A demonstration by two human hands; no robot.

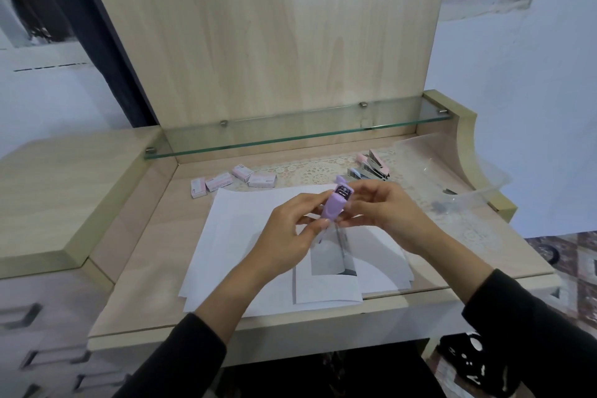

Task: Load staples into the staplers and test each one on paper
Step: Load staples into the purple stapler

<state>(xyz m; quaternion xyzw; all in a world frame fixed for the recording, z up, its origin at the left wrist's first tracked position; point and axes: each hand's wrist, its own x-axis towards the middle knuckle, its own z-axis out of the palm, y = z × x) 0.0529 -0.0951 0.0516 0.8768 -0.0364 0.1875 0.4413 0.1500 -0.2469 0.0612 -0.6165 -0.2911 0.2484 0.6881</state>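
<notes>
2 hands (336, 223) gripping purple stapler (334, 205), white paper (245, 236) on wooden desk (155, 255), glass shelf (290, 134) behind

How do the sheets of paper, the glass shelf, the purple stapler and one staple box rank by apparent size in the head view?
1. Glass shelf and sheets of paper: the two largest, too alike to split.
2. Purple stapler, held up nearer the camera by the left hand and right hand, so it is flattered.
3. Staple box.
</notes>
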